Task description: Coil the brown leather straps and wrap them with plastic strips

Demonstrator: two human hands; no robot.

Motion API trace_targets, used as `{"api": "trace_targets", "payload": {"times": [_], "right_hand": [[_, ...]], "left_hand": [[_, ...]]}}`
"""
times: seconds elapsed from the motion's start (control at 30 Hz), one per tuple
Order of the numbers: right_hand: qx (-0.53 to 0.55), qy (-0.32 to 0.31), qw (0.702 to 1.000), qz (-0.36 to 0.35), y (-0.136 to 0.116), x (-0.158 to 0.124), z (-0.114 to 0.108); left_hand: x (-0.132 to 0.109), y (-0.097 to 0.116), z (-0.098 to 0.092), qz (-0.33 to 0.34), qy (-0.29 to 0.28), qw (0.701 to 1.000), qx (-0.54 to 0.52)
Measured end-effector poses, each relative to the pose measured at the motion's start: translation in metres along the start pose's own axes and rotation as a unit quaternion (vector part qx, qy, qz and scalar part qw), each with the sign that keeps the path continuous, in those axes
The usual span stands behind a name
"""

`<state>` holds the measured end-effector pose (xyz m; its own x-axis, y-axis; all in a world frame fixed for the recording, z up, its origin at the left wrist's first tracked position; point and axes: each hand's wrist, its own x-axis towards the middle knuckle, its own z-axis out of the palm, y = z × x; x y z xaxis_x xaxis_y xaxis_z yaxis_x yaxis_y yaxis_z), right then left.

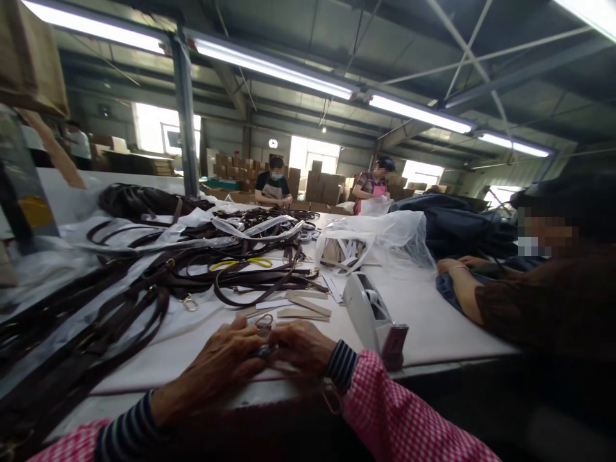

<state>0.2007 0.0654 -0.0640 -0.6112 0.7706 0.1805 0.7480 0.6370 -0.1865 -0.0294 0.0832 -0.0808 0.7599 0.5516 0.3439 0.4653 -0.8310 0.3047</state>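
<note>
Barely visible — shiny piece (264,350) between left hand (224,354), right hand (304,345).

Straps (187,262) lie on the table (433,314), left of a tape dispenser (357,307)

A pale grey plastic tape dispenser (355,309) stands at the near edge of the white worktop (428,330); crumpled dark-blue fabric (447,226) lies toward its right edge, brown cardboard boxes (322,187) beyond its far edge.

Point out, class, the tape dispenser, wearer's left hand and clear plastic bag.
Tape dispenser (371,326): head view, its pale body.
Wearer's left hand (221,350): head view, its back.
Clear plastic bag (398,236): head view, its crumpled film.
</note>
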Motion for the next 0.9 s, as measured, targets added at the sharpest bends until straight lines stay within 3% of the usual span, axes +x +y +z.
{"api": "trace_targets", "payload": {"times": [0.07, 0.13, 0.27, 0.37, 0.47, 0.57, 0.67, 0.73, 0.77, 0.9], "right_hand": [[-0.003, 0.002, 0.999, 0.047, 0.022, -0.003, -0.011], [-0.040, 0.028, 0.989, 0.141, 0.050, -0.005, -0.022], [-0.142, 0.062, 0.929, 0.337, 0.097, 0.001, -0.032], [-0.175, 0.037, 0.896, 0.407, 0.113, 0.014, -0.025], [-0.188, 0.007, 0.883, 0.429, 0.118, 0.026, -0.017], [-0.197, -0.011, 0.879, 0.434, 0.122, 0.028, -0.016], [-0.206, -0.016, 0.878, 0.431, 0.122, 0.025, -0.018], [-0.211, -0.013, 0.879, 0.428, 0.121, 0.023, -0.019], [-0.214, -0.010, 0.879, 0.426, 0.120, 0.022, -0.020], [-0.222, 0.002, 0.883, 0.413, 0.116, 0.017, -0.024]], "left_hand": [[0.004, 0.006, -0.003, -0.019, -0.015, 1.000, 0.013], [0.008, 0.011, -0.002, -0.050, -0.015, 0.998, 0.024], [0.008, 0.015, 0.009, -0.100, 0.026, 0.994, 0.027], [0.005, 0.016, 0.015, -0.103, 0.050, 0.993, 0.033], [0.003, 0.014, 0.007, -0.109, 0.062, 0.992, 0.013], [0.003, 0.009, -0.016, -0.189, 0.071, 0.975, -0.093], [0.003, -0.001, -0.043, -0.324, 0.062, 0.903, -0.277], [0.003, -0.007, -0.056, -0.374, 0.083, 0.856, -0.348], [0.003, -0.009, -0.061, -0.386, 0.098, 0.847, -0.352], [0.001, -0.007, -0.071, -0.412, 0.101, 0.869, -0.256]]}}
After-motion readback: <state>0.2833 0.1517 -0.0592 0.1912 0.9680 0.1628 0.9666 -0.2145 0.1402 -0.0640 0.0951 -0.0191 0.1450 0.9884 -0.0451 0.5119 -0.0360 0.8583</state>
